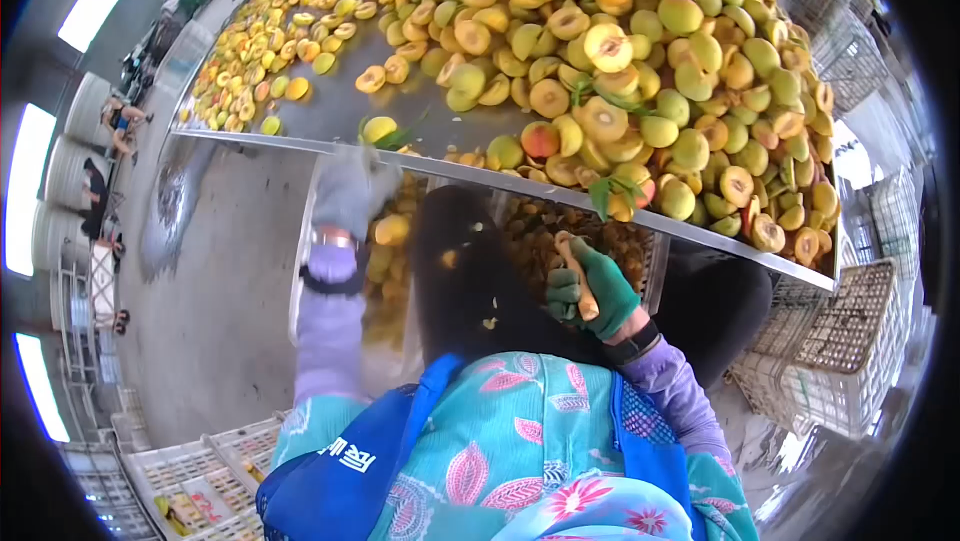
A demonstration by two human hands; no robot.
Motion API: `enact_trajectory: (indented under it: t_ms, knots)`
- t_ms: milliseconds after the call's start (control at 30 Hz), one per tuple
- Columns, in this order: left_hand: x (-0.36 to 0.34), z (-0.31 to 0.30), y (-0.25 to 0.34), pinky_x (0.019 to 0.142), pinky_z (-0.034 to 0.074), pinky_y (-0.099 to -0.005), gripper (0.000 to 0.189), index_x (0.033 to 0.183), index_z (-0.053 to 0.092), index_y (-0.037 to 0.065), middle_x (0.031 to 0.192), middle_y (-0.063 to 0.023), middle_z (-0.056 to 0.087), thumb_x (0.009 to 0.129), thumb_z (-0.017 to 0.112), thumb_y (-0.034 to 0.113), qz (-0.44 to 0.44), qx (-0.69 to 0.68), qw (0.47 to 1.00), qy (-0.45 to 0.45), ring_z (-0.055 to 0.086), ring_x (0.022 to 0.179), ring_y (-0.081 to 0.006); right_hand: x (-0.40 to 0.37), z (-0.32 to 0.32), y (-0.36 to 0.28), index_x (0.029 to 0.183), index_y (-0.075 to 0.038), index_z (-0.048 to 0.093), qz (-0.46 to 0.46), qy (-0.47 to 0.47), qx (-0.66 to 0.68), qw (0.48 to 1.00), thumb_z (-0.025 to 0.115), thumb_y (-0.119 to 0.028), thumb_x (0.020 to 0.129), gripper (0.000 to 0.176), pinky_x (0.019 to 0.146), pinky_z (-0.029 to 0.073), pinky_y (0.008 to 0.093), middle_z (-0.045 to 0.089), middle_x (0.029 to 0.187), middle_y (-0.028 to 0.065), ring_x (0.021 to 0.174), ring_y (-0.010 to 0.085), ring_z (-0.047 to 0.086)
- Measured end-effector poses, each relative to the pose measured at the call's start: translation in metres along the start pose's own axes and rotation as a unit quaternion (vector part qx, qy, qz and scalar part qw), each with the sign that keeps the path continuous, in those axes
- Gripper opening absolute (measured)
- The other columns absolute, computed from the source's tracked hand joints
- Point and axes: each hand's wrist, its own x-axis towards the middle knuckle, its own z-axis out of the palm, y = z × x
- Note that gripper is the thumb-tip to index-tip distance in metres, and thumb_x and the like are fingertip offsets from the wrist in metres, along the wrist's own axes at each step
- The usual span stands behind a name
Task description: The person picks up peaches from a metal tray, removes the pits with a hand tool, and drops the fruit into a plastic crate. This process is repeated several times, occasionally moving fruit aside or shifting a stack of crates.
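The green-gloved right hand (590,286) is closed round a wooden-handled tool (572,256), held low before the counter (420,116) edge, seemingly ready to cut. The left hand (345,191), grey-gloved and blurred, reaches the edge just below a fruit (380,129). I cannot tell its grip. The halved heap (620,71) lies beyond both hands, and a crate (657,266) sits under the right.

Your one camera sits on your head and looks forward and steeply down through a fisheye lens, so a dark ring rounds the frame and your own apron (520,461) fills the bottom edge. It is close in: your left hand (350,191) and your right hand (603,289), closed on a handle (572,259), sit mid-frame, with the table (420,116) tilted across the top and the floor (220,271) at left.
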Motion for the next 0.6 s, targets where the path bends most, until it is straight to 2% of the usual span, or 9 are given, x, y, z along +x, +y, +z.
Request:
enact_trajectory:
  t_ms: [100, 167, 233, 300, 367, 433, 500, 567, 600]
  knots:
    - [0.075, 0.019, -0.019, 0.073, 0.047, -0.0472, 0.039, 0.083, 0.067, 0.001, 0.089, -0.0213, 0.066, 0.075, 0.063, 0.039, -0.104, -0.022, 0.993, 0.052, 0.061, 0.083, -0.0388, 0.002, 0.028, 0.006, 0.099, -0.017, 0.051, -0.033, -0.008, -0.115, 0.993, 0.04, -0.046, 0.097, 0.031, 0.047, 0.036, 0.0279, 0.044, 0.061, -0.0044, 0.048, 0.0095, 0.043]
    - [0.13, 0.093, -0.068, 0.078, 0.048, -0.0472, 0.044, 0.085, 0.068, 0.001, 0.096, -0.022, 0.065, 0.073, 0.064, 0.043, -0.125, 0.093, 0.987, -0.049, 0.062, 0.091, -0.0376, 0.009, 0.023, 0.001, 0.091, -0.017, 0.052, -0.047, -0.013, -0.117, 0.992, 0.04, -0.051, 0.096, 0.037, 0.044, 0.037, 0.0292, 0.045, 0.06, -0.0036, 0.046, 0.0102, 0.043]
    - [0.133, 0.076, -0.054, 0.083, 0.049, -0.0433, 0.05, 0.092, 0.069, 0.001, 0.099, -0.0212, 0.065, 0.073, 0.065, 0.047, -0.129, 0.125, 0.973, -0.147, 0.062, 0.098, -0.0344, 0.007, 0.026, -0.003, 0.09, -0.017, 0.052, -0.056, 0.004, -0.137, 0.989, 0.04, -0.054, 0.095, 0.039, 0.043, 0.036, 0.03, 0.046, 0.06, -0.0029, 0.046, 0.0107, 0.043]
    - [0.151, 0.091, -0.087, 0.086, 0.05, -0.0396, 0.051, 0.102, 0.067, 0.002, 0.106, -0.0189, 0.065, 0.076, 0.064, 0.046, -0.021, 0.103, 0.963, -0.25, 0.062, 0.101, -0.0343, 0.013, 0.022, -0.007, 0.089, -0.017, 0.053, -0.163, 0.044, -0.232, 0.958, 0.044, -0.048, 0.096, 0.033, 0.041, 0.033, 0.0255, 0.046, 0.061, -0.004, 0.046, 0.0082, 0.042]
    - [0.107, 0.029, -0.019, 0.086, 0.051, -0.0369, 0.053, 0.113, 0.061, -0.001, 0.111, -0.0157, 0.065, 0.086, 0.054, 0.044, -0.053, -0.21, 0.954, -0.205, 0.063, 0.099, -0.029, 0.02, 0.028, -0.004, 0.089, -0.016, 0.053, -0.287, 0.092, -0.322, 0.898, 0.049, -0.039, 0.096, 0.025, 0.04, 0.031, 0.022, 0.045, 0.062, -0.0052, 0.046, 0.0061, 0.042]
    - [0.068, 0.047, -0.013, 0.085, 0.051, -0.04, 0.059, 0.122, 0.055, -0.003, 0.107, -0.0164, 0.065, 0.092, 0.046, 0.046, -0.063, -0.643, 0.76, -0.071, 0.063, 0.097, -0.0278, 0.022, 0.056, 0.003, 0.088, -0.013, 0.054, -0.35, 0.106, -0.373, 0.853, 0.052, -0.032, 0.096, 0.021, 0.038, 0.03, 0.0202, 0.045, 0.062, -0.0061, 0.045, 0.0043, 0.041]
    - [0.046, 0.044, 0.02, 0.086, 0.051, -0.0404, 0.062, 0.126, 0.049, -0.005, 0.112, -0.0188, 0.062, 0.093, 0.044, 0.047, 0.049, -0.53, 0.846, -0.02, 0.062, 0.098, -0.0303, 0.035, 0.074, 0.005, 0.093, -0.007, 0.055, -0.38, 0.113, -0.496, 0.773, 0.054, -0.032, 0.095, 0.025, 0.049, 0.039, 0.0305, 0.052, 0.066, 0.0044, 0.055, 0.0173, 0.05]
    - [0.033, 0.048, 0.056, 0.086, 0.051, -0.0377, 0.058, 0.126, 0.048, -0.005, 0.111, -0.0188, 0.062, 0.095, 0.043, 0.043, 0.074, -0.621, 0.779, -0.048, 0.062, 0.097, -0.0279, 0.056, 0.069, -0.001, 0.096, 0.0, 0.054, -0.429, 0.107, -0.675, 0.59, 0.051, -0.035, 0.094, 0.035, 0.064, 0.047, 0.0454, 0.06, 0.076, 0.0238, 0.072, 0.0399, 0.06]
    - [0.027, 0.051, 0.07, 0.085, 0.051, -0.0348, 0.051, 0.124, 0.05, -0.004, 0.107, -0.0176, 0.063, 0.097, 0.043, 0.039, 0.027, -0.747, 0.657, -0.099, 0.062, 0.094, -0.0241, 0.048, 0.081, 0.002, 0.092, -0.001, 0.053, -0.418, 0.143, -0.686, 0.578, 0.05, -0.038, 0.094, 0.038, 0.064, 0.046, 0.0471, 0.062, 0.079, 0.024, 0.076, 0.0423, 0.061]
